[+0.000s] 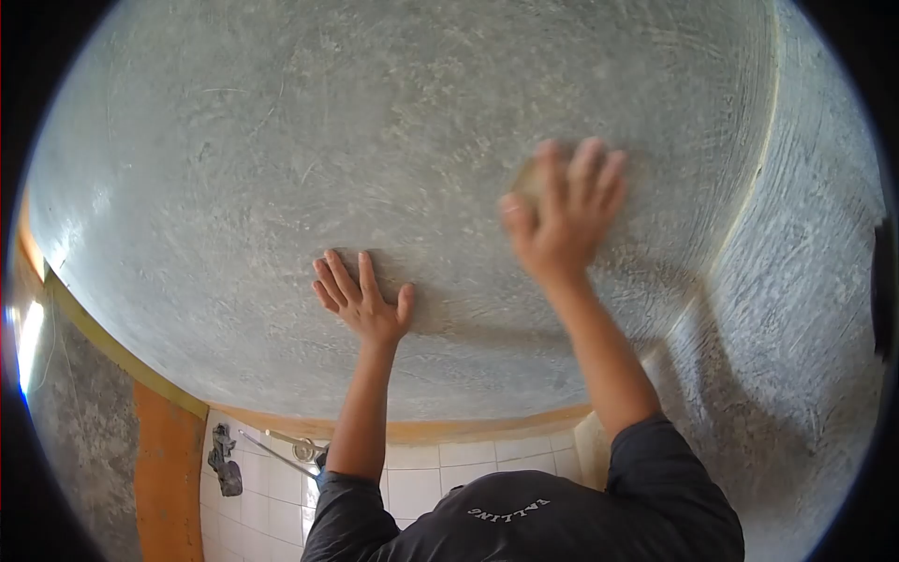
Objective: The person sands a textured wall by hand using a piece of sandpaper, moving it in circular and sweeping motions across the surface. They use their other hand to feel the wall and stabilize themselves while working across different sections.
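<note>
My left hand (363, 302) lies flat on a grey cement wall (281, 150), its fingers spread and nothing in it. Higher up and to the right, my right hand (567, 211) is pressed to the same wall, smeared by motion. Under its palm and fingers it holds a flat tan piece (526, 183) against the surface. Only the piece's edge shows between thumb and forefinger, so its exact kind cannot be made out. Pale scratches and swirl marks cover the wall around both hands.
A second rough grey wall (796, 281) meets this one at a corner on the right. Below are an orange baseboard (449, 429) and white floor tiles (414, 487). A dark crumpled item (225, 459) and a thin metal rod (276, 454) lie at lower left.
</note>
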{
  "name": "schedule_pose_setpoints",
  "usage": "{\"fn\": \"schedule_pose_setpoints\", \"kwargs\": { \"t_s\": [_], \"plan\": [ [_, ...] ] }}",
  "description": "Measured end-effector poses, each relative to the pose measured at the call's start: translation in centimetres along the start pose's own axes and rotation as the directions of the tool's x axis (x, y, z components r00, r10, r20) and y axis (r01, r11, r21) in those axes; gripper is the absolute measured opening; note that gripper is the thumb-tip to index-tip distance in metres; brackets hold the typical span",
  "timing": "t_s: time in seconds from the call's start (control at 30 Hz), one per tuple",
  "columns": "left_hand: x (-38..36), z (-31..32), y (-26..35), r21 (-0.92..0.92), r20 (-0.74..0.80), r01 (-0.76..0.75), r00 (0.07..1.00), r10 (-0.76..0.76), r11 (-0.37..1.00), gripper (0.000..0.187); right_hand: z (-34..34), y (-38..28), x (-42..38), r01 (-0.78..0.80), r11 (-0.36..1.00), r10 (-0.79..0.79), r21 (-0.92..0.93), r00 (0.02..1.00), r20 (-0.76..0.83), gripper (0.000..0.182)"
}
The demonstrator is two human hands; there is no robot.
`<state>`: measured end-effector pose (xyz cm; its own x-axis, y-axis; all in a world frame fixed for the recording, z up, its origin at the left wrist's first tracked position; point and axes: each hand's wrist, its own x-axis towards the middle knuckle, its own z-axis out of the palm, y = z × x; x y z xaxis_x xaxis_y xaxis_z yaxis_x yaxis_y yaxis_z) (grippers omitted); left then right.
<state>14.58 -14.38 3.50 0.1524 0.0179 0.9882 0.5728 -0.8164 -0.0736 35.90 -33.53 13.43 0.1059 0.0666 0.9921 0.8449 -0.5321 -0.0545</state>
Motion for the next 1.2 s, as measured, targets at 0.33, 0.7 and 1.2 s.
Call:
{"fn": "schedule_pose_setpoints", "kwargs": {
  "t_s": [0.33, 0.7, 1.2],
  "plan": [
    [-7.2, -1.9, -15.4, -0.015, -0.01, -0.037, 0.999, 0.037, 0.999, 0.072, 0.1, 6.1, -20.5, -0.041, 0.997, 0.044, -0.062, 0.998, 0.04, 0.075],
    [-7.6, -2.6, -18.1, -0.013, -0.022, -0.032, 0.999, 0.031, 0.999, 0.072, 3.4, -13.2, -3.3, -0.136, 0.987, 0.143, 0.081, 0.985, -0.096, 0.077],
    [-10.5, -3.2, -24.7, 0.004, -0.02, -0.073, 0.997, 0.073, 0.997, 0.072, 1.9, -5.7, -6.6, -0.637, 0.771, 0.634, 0.001, 0.767, -0.096, 0.082]
  ]
}}
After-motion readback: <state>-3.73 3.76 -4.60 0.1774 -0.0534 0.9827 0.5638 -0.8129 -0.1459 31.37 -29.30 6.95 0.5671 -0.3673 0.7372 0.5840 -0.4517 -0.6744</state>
